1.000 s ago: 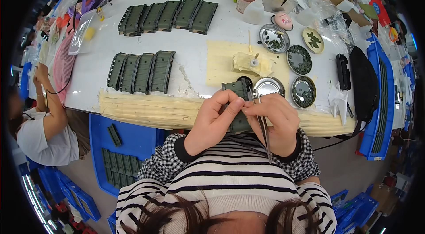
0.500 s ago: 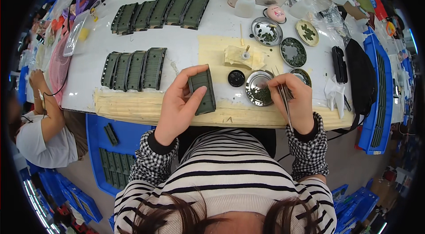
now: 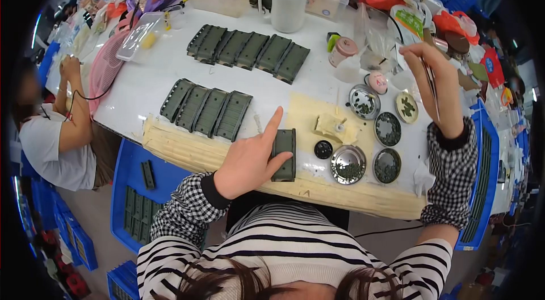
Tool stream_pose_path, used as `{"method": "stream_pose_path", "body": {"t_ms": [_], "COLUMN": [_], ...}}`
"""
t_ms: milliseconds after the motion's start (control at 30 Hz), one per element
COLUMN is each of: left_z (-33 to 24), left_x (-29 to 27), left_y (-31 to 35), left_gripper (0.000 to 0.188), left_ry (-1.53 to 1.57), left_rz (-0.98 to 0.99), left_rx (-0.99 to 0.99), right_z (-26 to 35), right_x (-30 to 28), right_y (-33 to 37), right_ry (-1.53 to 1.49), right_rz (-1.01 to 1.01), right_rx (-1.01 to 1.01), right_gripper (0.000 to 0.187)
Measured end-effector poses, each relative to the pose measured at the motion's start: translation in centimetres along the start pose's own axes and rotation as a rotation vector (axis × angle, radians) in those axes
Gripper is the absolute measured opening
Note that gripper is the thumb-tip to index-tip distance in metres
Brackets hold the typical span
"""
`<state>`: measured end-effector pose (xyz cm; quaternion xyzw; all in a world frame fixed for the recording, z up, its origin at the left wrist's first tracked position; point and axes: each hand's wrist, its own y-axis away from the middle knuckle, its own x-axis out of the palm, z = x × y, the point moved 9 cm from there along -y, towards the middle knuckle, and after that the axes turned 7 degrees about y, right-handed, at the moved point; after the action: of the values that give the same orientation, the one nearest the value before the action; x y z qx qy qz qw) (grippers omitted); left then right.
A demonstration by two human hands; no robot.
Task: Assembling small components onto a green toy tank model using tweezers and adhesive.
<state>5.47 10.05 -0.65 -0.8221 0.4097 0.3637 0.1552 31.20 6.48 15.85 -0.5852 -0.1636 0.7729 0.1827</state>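
My left hand [image 3: 250,161] is by the table's front edge, its index finger stretched out past a dark green ribbed panel [image 3: 285,169]. The thumb lies across that panel's face; the other fingers are hidden, seemingly behind it. My right hand [image 3: 445,81] is raised over the right side of the table, closed on a pair of metal tweezers [image 3: 436,98]. Between the hands stand round metal dishes of small dark green pieces, among them a silver dish [image 3: 348,165] and a dish [image 3: 387,165] beside it. A small black pot [image 3: 323,149] stands near a taped block [image 3: 335,128].
Two rows of similar green panels, a nearer row [image 3: 205,110] and a farther row [image 3: 248,50], lie left of centre. A white mug [image 3: 288,7] stands at the back. A blue tray [image 3: 128,166] with more panels is below the table. At the left, another person [image 3: 57,147] sits.
My right hand, with the tweezers, has moved from above the near dish up and away to the right. My left index finger has lifted off the panel and straightened. The view has shifted.
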Motion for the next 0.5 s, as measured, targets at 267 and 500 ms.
{"method": "stream_pose_path", "body": {"t_ms": [267, 500], "left_z": [-0.1, 8.8], "left_x": [-14.3, -22.6], "left_y": [-7.7, -25.8], "left_gripper": [0.038, 0.066], "left_ry": [0.229, 0.193], "left_rz": [-0.256, -0.454], "left_rx": [0.195, 0.176], "right_z": [-5.3, -4.9], "right_x": [7.9, 16.6], "right_y": [-15.5, -24.0], "right_ry": [0.282, 0.396], "right_rz": [0.248, 0.519], "right_rx": [-0.328, -0.322], "right_gripper": [0.042, 0.083]}}
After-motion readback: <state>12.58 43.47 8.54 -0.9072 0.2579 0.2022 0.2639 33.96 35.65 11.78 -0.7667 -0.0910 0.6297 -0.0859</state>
